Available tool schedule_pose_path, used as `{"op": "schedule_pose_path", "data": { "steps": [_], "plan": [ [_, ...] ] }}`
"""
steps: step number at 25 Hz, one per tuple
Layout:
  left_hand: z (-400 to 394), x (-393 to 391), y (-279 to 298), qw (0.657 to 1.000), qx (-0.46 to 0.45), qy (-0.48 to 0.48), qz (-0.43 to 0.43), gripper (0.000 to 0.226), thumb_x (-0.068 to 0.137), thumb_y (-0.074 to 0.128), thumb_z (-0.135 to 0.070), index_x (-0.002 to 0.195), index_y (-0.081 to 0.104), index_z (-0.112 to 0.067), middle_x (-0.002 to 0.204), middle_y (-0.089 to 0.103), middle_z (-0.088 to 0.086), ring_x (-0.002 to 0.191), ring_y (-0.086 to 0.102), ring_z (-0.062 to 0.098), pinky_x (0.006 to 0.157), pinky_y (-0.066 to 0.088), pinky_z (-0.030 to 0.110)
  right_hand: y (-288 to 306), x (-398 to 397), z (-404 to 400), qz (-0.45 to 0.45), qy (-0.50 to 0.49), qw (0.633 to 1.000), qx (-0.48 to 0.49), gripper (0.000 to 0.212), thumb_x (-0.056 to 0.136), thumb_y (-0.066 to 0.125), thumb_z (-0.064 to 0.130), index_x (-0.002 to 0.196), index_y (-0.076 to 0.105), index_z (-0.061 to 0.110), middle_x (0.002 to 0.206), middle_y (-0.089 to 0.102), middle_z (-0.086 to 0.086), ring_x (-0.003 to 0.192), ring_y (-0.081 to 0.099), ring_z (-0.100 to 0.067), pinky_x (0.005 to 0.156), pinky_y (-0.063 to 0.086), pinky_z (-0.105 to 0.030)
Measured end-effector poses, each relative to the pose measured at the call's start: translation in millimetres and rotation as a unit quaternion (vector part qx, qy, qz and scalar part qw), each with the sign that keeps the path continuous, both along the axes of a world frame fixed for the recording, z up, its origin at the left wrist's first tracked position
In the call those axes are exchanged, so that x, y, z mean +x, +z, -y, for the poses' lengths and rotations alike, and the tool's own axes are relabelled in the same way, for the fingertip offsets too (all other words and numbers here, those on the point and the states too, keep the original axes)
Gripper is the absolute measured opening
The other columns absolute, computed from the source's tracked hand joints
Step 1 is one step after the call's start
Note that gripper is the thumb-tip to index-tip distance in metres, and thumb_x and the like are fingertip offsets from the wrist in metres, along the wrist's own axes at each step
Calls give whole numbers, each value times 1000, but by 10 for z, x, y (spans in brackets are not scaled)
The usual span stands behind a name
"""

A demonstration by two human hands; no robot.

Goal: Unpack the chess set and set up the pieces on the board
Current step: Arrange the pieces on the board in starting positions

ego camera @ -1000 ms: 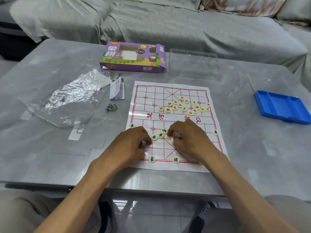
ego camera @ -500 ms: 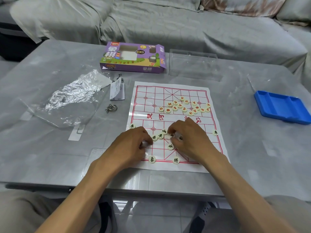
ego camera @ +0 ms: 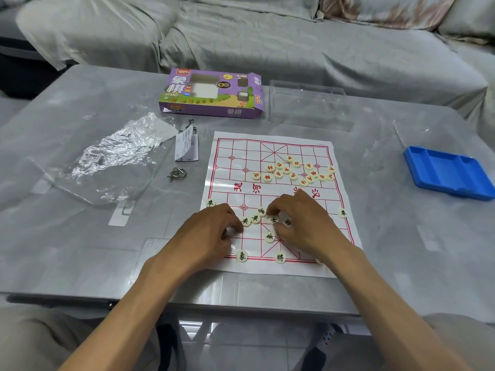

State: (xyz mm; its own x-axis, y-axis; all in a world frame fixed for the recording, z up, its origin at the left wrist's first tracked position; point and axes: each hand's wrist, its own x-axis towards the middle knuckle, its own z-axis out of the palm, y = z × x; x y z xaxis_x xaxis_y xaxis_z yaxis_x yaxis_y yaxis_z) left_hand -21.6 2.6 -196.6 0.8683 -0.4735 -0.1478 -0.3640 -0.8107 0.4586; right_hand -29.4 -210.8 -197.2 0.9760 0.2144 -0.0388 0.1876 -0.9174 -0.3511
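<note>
Since the purple box (ego camera: 213,93) is sitting emptied at the far side of the table (ego camera: 80,250) and the paper board (ego camera: 273,204) is already spread flat, I'd say unpacking is done and we're well into sorting and placing. The red-lettered pieces (ego camera: 293,170) are just a loose heap on the far half, not lined up at all. Nearer in, a few black-lettered pieces (ego camera: 267,226) look placed, like one on each edge of the board and two on the near back line, with a small clump in the middle. Both hands are down on that clump: the left hand (ego camera: 207,234) is curled with fingertips at the clump's left edge, can't tell if it's actually got one, and the right hand (ego camera: 305,223) has thumb and forefinger closing around a piece at the top of the clump, though whether it's lifted I can't say. Next move probably needs reading each character and sliding it onto the right intersection without nudging neighbours.
</note>
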Motion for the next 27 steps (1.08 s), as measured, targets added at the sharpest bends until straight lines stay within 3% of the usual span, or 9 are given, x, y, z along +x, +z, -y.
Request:
{"op": "schedule_pose_path", "data": {
  "steps": [4, 6, 11, 21, 24, 27],
  "plan": [
    [-13, 7, -7, 1000, -7, -2, 3, 34, 88, 59, -12, 115, 69, -30, 115, 58, -12, 93, 56, 9, 70, 38, 16, 139, -147, -82, 33, -13, 999, 27, 24, 86, 64, 32, 109, 60, 31, 104, 63, 13, 97, 47, -9, 79, 46, -28],
    [-21, 10, -26, 1000, -11, 0, 7, 33, 88, 60, -12, 114, 69, -30, 114, 59, -12, 89, 54, 7, 70, 39, 16, 184, -320, -153, 15, 30, 999, 40, 27, 85, 64, 35, 111, 58, 34, 102, 61, 15, 95, 45, -6, 78, 46, -27],
    [-24, 14, -60, 1000, -11, -1, 14, 33, 87, 59, -13, 113, 69, -30, 114, 58, -12, 83, 47, 5, 63, 30, 12, 136, -479, -246, -23, 78, 997, -12, 29, 86, 59, 35, 114, 55, 34, 102, 61, 14, 95, 43, -8, 74, 40, -26],
    [-34, 17, -86, 1000, -20, -4, 22, 32, 86, 61, -14, 112, 69, -31, 112, 59, -13, 84, 50, 5, 65, 35, 12, 157, -477, -255, -25, 88, 996, -15, 33, 88, 59, 36, 121, 55, 34, 111, 61, 14, 100, 45, -8, 81, 43, -26],
    [-44, 27, -97, 1000, -24, -1, 18, 32, 86, 61, -14, 113, 69, -30, 112, 59, -14, 86, 52, 6, 65, 35, 11, 290, -363, -58, -18, 21, 999, 34, 31, 90, 61, 35, 121, 55, 36, 109, 57, 20, 102, 47, -5, 81, 42, -22],
    [-40, 29, -94, 1000, -20, -6, 19, 31, 87, 62, -16, 114, 69, -29, 113, 59, -14, 86, 52, 5, 63, 31, 8, 329, -153, 360, 8, -103, 995, 2, 23, 90, 64, 28, 110, 58, 37, 98, 58, 21, 95, 52, -5, 78, 44, -20]
  ]
}}
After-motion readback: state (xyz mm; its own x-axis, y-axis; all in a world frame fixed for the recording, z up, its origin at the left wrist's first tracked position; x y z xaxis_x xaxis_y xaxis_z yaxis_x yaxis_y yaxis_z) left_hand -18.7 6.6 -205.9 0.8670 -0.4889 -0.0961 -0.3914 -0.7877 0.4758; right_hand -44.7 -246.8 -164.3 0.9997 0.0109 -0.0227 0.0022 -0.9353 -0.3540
